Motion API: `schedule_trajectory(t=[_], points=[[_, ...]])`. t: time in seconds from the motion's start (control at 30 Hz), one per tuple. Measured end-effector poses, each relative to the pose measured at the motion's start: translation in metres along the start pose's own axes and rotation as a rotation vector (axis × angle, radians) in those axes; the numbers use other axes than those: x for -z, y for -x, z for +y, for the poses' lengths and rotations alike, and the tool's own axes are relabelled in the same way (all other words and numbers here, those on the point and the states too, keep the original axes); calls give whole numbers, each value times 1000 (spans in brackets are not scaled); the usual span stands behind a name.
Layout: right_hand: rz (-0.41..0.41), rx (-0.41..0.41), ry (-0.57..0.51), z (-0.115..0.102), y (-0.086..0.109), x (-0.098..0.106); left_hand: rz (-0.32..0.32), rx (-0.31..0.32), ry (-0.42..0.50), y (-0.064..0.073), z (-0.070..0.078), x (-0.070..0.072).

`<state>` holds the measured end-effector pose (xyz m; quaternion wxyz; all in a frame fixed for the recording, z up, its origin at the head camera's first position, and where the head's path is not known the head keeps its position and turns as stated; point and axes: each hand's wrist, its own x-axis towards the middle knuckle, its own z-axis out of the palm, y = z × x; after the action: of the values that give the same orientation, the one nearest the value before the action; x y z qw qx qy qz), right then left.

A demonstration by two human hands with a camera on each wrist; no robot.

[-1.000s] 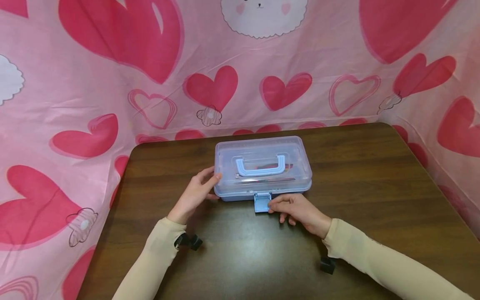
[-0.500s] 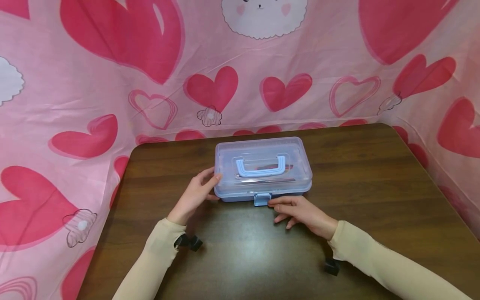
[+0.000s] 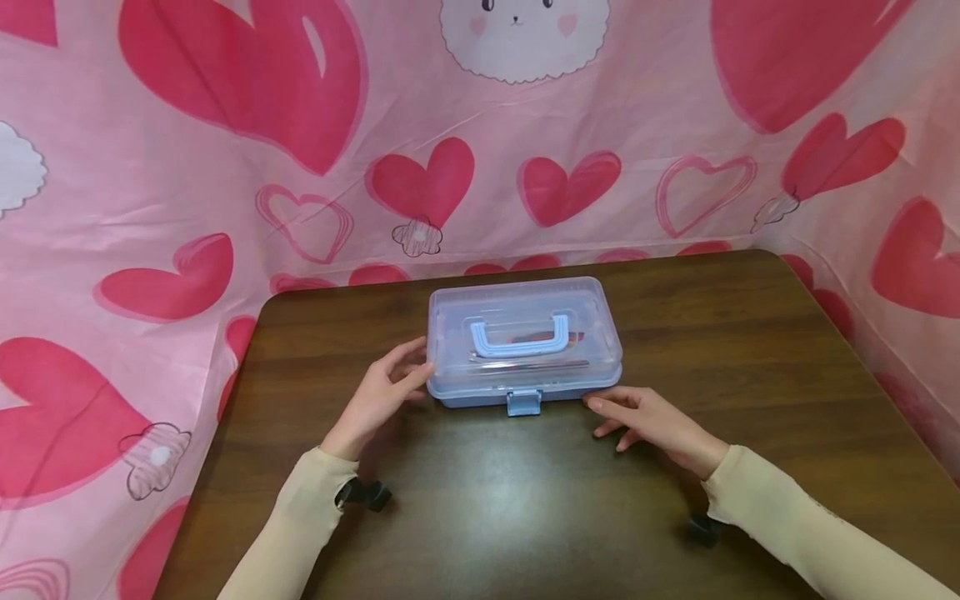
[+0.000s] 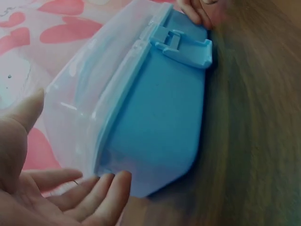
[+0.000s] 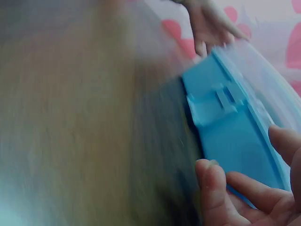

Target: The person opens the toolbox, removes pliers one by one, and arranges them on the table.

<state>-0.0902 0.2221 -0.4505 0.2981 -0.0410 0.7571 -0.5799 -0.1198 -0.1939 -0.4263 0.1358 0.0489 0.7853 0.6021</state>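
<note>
A plastic storage box with a clear lid [image 3: 592,321] and a blue base [image 4: 155,113] sits on the table, its lid down. The blue carry handle [image 3: 520,344] lies on top of the lid. At the front, the blue latch [image 4: 190,49] juts outward from the base wall. My left hand [image 3: 377,394] is at the box's left end, thumb and fingers loosely spread around that corner. My right hand [image 3: 663,423] is by the front right corner with relaxed fingers, its fingertips close to the base; whether they touch it I cannot tell.
Through the lid show a few slim items, one of them red [image 3: 573,337]. The brown wooden table [image 3: 495,517] extends around the box. Behind it and at the sides hangs a pink heart-print cloth [image 3: 337,125].
My right hand has let go of the latch and moved right along the box front. The latch has swung from sticking out toward me to a lower angle. My left hand has eased slightly leftward.
</note>
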Motion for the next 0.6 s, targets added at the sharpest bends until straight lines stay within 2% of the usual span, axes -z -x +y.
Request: schedule_trajectory(t=[0.17, 0.3, 0.47, 0.6], points=[[70, -1, 69, -3, 7, 22, -25, -60, -40, 3, -8, 4], [134, 35, 116, -5, 8, 34, -35, -129, -53, 3, -15, 2], [165, 159, 174, -6, 1, 41, -12, -202, -95, 3, -20, -1], [176, 264, 278, -4, -8, 43, -11, -241, -213, 3, -21, -1]])
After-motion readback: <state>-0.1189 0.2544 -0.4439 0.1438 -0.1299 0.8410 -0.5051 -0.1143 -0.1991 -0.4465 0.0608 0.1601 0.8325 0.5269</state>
